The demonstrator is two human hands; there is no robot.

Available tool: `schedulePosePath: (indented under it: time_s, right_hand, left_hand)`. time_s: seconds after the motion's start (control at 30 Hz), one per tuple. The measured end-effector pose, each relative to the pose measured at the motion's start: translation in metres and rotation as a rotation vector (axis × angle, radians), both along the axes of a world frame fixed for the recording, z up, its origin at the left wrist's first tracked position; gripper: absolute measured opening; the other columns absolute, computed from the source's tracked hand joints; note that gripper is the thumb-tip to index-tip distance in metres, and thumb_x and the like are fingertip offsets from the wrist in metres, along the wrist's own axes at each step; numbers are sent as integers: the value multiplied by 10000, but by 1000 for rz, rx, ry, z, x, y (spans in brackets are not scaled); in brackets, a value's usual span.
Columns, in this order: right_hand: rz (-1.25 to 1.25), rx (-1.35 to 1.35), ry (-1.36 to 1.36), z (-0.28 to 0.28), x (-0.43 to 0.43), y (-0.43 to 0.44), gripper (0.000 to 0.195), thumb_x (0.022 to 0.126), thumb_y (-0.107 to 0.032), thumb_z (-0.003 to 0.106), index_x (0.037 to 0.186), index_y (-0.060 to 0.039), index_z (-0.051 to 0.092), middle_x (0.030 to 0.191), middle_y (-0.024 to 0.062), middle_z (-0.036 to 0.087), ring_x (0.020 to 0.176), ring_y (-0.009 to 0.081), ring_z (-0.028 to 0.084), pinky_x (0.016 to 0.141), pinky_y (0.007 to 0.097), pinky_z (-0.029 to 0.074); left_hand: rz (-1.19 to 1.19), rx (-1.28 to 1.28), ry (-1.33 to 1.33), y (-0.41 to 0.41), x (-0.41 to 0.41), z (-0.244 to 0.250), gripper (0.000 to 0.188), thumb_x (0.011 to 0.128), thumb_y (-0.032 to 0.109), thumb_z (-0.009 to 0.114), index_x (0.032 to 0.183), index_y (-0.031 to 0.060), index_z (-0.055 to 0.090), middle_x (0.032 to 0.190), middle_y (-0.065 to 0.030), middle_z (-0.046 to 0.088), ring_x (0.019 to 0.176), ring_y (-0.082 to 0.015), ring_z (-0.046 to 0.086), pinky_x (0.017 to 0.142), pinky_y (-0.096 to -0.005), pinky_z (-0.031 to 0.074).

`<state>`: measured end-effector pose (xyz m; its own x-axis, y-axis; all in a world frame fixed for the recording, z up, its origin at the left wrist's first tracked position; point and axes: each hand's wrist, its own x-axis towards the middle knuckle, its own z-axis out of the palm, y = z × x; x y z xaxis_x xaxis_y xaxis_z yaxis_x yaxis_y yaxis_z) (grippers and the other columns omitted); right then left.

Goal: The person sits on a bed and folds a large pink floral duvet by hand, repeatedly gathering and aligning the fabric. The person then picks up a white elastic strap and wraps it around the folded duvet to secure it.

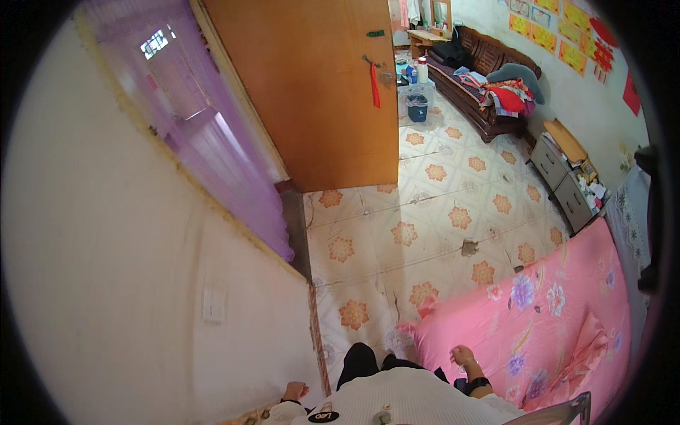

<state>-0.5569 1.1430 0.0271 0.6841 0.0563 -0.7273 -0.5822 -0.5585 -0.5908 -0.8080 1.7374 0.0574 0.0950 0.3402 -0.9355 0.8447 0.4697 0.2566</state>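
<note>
At the bottom edge, my left hand hangs low beside the pale wall, its fingers curled and small in view. My right hand is loosely bent in front of the pink floral bedding, with nothing seen in it; whether it touches the cloth is not plain. A bracelet circles the right wrist, and a dark band sits higher on that forearm. Below me, a dark-trousered knee shows over the flower-patterned tile floor.
Ahead stands an orange wooden door with a red ribbon. A purple curtain hangs in the left doorway. Further off are a wooden sofa with clothes, a bin and a grey drawer cabinet. One floor tile has a broken patch.
</note>
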Motion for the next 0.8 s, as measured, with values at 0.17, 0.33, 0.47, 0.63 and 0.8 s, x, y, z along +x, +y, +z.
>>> schedulePosePath:
  time_s: [0.17,0.33,0.47,0.63,0.8]
  right_hand:
    - [148,-29,-308,3,160,-6,260,939,-213,506,922,18,624,719,127,652,606,206,643,549,331,528]
    - [-159,-110,-126,27,209,49,261,927,-208,513,929,22,635,730,120,655,627,208,650,583,343,539]
    - [-294,-18,35,52,203,72,264,898,-208,516,945,16,648,748,125,671,640,217,662,563,349,533]
    - [-811,-97,329,0,145,72,299,850,-255,572,1002,-44,720,850,121,723,757,236,695,708,384,550]
    - [19,-406,559,-69,94,75,373,826,-296,636,1187,-223,691,1238,61,653,1138,271,626,930,402,533]
  left_hand:
    - [-168,-90,-29,22,205,-34,203,913,150,547,783,15,626,700,-120,653,544,-213,597,476,-342,495]
    - [-665,-45,-100,72,394,-40,235,898,156,540,748,-1,629,646,-106,633,526,-204,586,488,-338,493]
    - [-878,186,-374,106,592,-19,197,891,110,496,807,4,640,658,-107,646,541,-197,608,496,-337,502]
    - [-1175,429,-451,57,828,20,181,910,83,462,998,-7,592,731,-121,658,546,-201,607,498,-336,501]
    - [-1041,217,-506,-83,964,24,186,932,93,472,1075,43,579,793,-123,664,592,-211,634,497,-313,490]
